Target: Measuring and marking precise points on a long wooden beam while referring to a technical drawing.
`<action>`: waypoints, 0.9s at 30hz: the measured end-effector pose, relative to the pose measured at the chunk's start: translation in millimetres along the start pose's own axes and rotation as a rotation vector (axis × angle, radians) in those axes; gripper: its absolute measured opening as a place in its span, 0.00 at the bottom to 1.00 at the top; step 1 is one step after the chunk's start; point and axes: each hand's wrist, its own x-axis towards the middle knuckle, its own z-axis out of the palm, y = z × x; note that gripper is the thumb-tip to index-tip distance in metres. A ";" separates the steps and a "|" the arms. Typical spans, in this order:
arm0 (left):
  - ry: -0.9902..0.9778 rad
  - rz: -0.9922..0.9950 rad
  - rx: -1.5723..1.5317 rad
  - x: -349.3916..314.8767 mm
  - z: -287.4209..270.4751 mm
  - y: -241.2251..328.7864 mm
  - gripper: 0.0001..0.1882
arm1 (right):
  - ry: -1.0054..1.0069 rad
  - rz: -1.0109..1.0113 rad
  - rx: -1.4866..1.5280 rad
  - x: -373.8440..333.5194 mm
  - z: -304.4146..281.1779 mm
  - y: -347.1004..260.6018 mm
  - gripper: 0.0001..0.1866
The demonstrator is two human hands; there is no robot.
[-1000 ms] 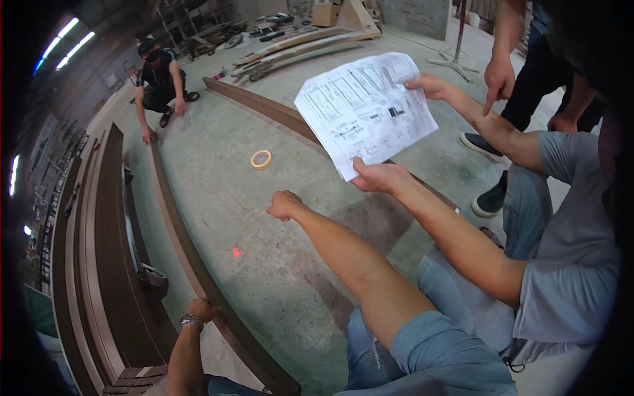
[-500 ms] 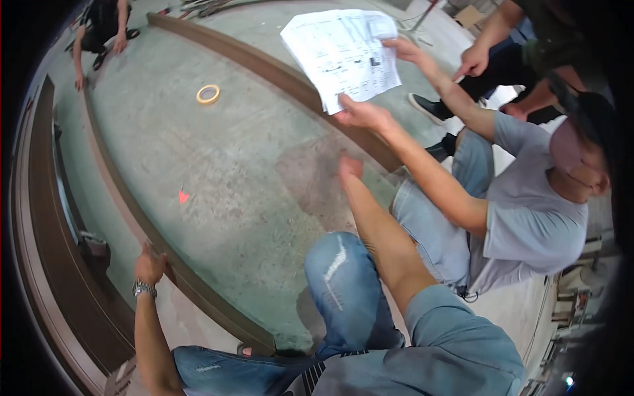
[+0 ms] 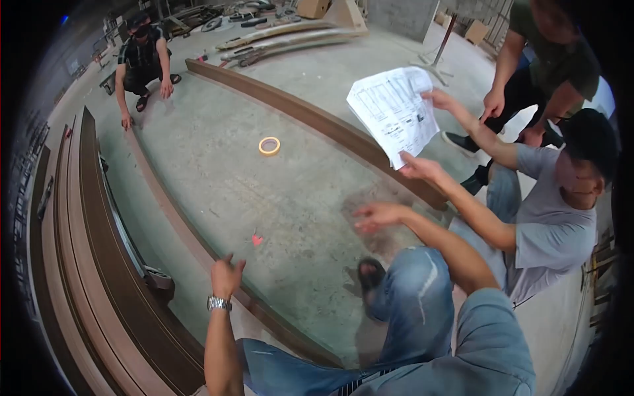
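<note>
My left hand [image 3: 226, 277], with a metal watch on its wrist, is over the near long brown beam [image 3: 191, 247]. Its thumb and forefinger stand apart, and no object shows in it; whether it touches the beam I cannot tell. Stretched over the floor, my right hand [image 3: 381, 216] has its fingers spread and holds nothing. A person in a grey shirt beside me holds up a printed drawing sheet [image 3: 393, 109] in both hands. Beyond my right hand lies a second brown beam [image 3: 290, 113]. Between the beams are a roll of yellow tape [image 3: 269, 146] and a small red piece [image 3: 257, 239].
Several long brown profiles [image 3: 105, 231] lie along the left. At the far left a crouching person [image 3: 142, 59] touches the near beam's far end. Another person [image 3: 528, 79] points toward the sheet from the right. Stacked strips [image 3: 290, 43] lie at the back.
The view has swung up and left, showing more of the back. My left hand's fingers have lifted from their place on the beam. My right hand has risen from my knee side, fingers spreading.
</note>
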 end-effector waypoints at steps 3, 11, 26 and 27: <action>-0.076 -0.032 -0.880 50.3 -8.8 73.1 0.23 | -0.188 -0.287 -0.248 45.5 -0.6 -93.4 0.36; -0.418 -0.149 -0.937 183.7 -30.8 324.7 0.26 | 0.099 -0.239 0.507 34.2 -59.7 -168.1 0.14; -0.698 -0.147 -0.145 432.4 -78.6 475.5 0.35 | 0.566 0.045 0.997 -14.2 -201.3 -231.1 0.10; -0.656 0.002 -0.117 427.5 -75.3 459.3 0.33 | 0.586 0.008 0.943 -7.7 -199.0 -233.9 0.10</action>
